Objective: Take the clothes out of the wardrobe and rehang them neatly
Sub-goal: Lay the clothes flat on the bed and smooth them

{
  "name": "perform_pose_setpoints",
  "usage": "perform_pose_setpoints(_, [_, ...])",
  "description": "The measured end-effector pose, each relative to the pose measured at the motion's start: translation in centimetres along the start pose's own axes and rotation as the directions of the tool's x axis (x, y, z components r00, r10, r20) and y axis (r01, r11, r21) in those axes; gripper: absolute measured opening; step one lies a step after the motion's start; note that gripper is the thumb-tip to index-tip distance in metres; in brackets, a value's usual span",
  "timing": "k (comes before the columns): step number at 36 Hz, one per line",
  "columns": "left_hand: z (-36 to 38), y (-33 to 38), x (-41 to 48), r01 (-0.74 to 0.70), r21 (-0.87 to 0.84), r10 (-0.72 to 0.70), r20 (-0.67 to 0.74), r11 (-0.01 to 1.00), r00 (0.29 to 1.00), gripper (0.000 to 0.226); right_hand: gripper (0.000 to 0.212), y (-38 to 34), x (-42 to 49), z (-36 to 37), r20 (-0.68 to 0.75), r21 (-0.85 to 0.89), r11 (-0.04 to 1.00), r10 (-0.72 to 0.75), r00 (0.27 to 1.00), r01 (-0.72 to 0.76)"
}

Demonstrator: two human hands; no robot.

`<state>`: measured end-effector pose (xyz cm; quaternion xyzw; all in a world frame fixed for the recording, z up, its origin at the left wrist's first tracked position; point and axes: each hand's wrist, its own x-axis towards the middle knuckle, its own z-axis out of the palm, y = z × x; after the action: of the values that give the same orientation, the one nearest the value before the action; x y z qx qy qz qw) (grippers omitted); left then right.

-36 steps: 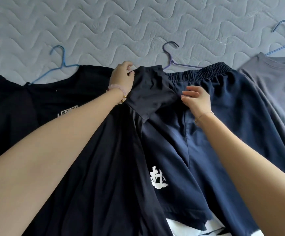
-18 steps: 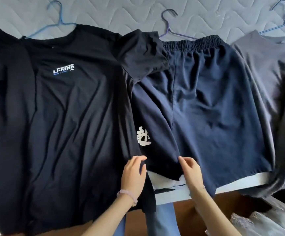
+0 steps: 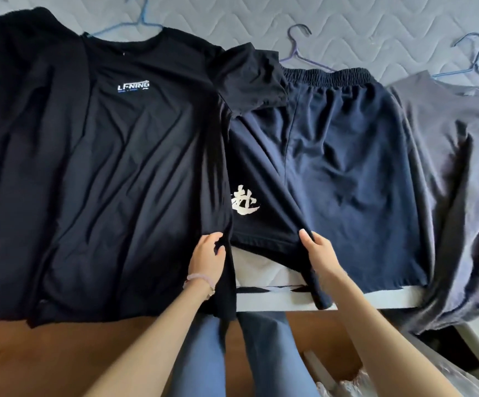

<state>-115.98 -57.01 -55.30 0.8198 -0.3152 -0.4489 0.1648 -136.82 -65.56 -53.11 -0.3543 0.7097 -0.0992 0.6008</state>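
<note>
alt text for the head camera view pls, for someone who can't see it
A person's left hand grips the side hem of a black t-shirt while the right hand grips a leg of the navy shorts, both on hangers on a quilted mattress. A grey top lies at the right.

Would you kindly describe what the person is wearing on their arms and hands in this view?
Both forearms are bare, with no sleeves in view and no gloves. The left hand has a pale pink beaded bracelet at the wrist. The right hand shows no rings, and nothing can be made out on its wrist. Fingernails look short and unpainted.
</note>
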Motion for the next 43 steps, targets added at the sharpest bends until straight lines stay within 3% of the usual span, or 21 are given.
perform_pose_setpoints(6, [1.5, 0.7, -0.3, 0.065, 0.064, -0.064, -0.022, 0.996, 0.998, 0.037, 0.025, -0.3, 0.6, -3.5, 0.013, 0.004, 0.999, -0.054, 0.998, 0.054])
perform_pose_setpoints(11, [2.4, 2.1, -0.5, 0.184, 0.146, -0.181, -0.034, 0.972, 0.983, 0.048, 0.023, -1.8, -0.1, -5.9, 0.017, 0.15, 0.981, -0.126, 0.992, 0.122])
perform_pose_setpoints(14, [3.1, 3.1, -0.6, 0.162, 0.189, -0.142, -0.117, 0.969, 0.983, 0.041, 0.026, -2.1, 0.2, -7.8, 0.028, 0.175, 0.974, -0.148, 0.989, 0.141])
perform_pose_setpoints(17, [4.0, 4.6, -0.4, 0.013, 0.101, 0.007, -0.191, 0.995, 0.981, 0.028, 0.024, -1.6, 0.7, -9.0, 0.065, 0.135, 0.981, -0.153, 0.986, 0.143])
perform_pose_setpoints(19, [4.9, 5.7, 0.0, -0.011, 0.036, 0.016, -0.144, 0.999, 0.989, 0.026, 0.024, -1.4, 1.0, -9.2, 0.076, 0.135, 0.979, -0.162, 0.984, 0.151])
perform_pose_setpoints(24, [6.9, 8.0, 2.2, 0.26, -0.074, -0.262, -0.009, 0.963, 0.965, 0.049, 0.024, -1.0, 1.4, -9.5, 0.079, 0.131, 0.976, -0.182, 0.98, 0.171])
perform_pose_setpoints(26, [7.5, 8.4, 3.1, 0.339, -0.21, -0.336, 0.049, 0.917, 0.941, 0.044, 0.024, -0.6, 1.7, -9.7, 0.094, 0.118, 0.979, -0.178, 0.979, 0.167])
perform_pose_setpoints(28, [7.6, 8.7, 3.2, 0.317, -0.277, -0.307, 0.083, 0.907, 0.948, 0.026, 0.025, -0.3, 2.0, -9.8, 0.097, 0.108, 0.98, -0.179, 0.979, 0.168])
perform_pose_setpoints(31, [6.4, 9.8, 1.4, 0.178, -0.326, -0.208, -0.058, 0.929, 0.976, 0.033, 0.03, 0.0, 2.5, -10.2, 0.064, -0.055, 0.969, -0.236, 0.97, 0.24])
perform_pose_setpoints(34, [3.6, 9.8, -2.5, 0.001, -0.412, -0.115, -0.253, 0.911, 0.961, 0.029, 0.034, 0.4, 2.5, -10.0, 0.07, -0.274, 0.913, -0.294, 0.953, 0.301])
perform_pose_setpoints(37, [0.8, 7.5, -6.1, -0.111, -0.343, -0.011, -0.334, 0.933, 0.943, 0.027, 0.037, 1.1, 1.8, -8.6, 0.138, -0.323, 0.901, -0.257, 0.957, 0.289])
perform_pose_setpoints(43, [-3.2, 1.3, -7.1, 0.023, -0.229, -0.122, -0.426, 0.973, 0.896, 0.037, 0.04, 3.7, -0.8, -1.8, 0.304, -0.307, 0.92, -0.148, 0.941, 0.244])
